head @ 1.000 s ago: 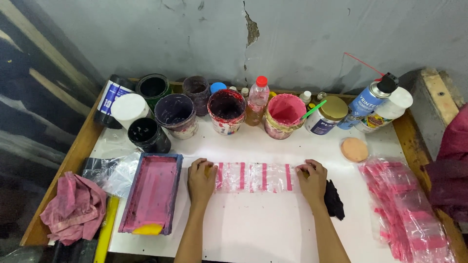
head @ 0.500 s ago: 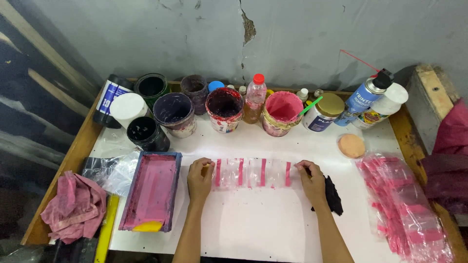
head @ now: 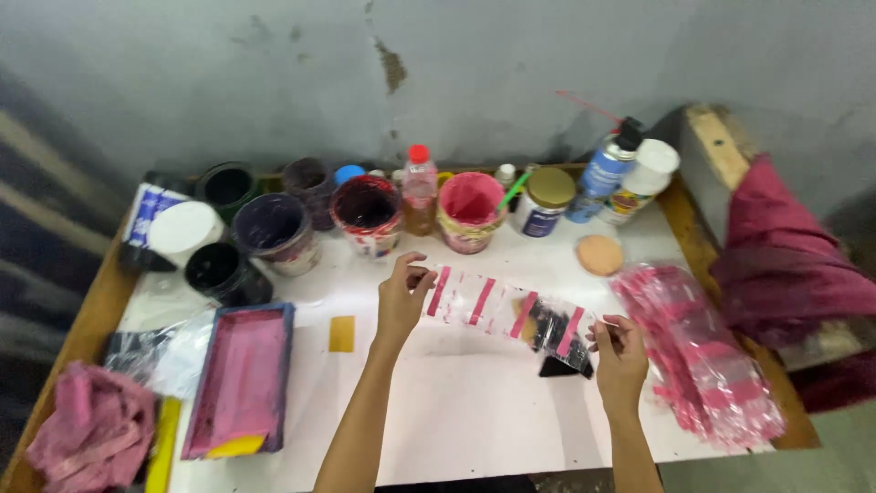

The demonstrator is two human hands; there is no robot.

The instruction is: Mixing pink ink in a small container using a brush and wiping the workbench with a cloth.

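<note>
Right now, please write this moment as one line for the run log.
left hand: holds strip end | right hand: holds other end | clear strip with pink bars: lifted above white table | pink bag pile: at right

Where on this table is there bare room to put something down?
Bare white tabletop lies between the pink tray and the heap of pink-printed bags, under the held strip. The back edge is crowded with paint pots and bottles.
</note>
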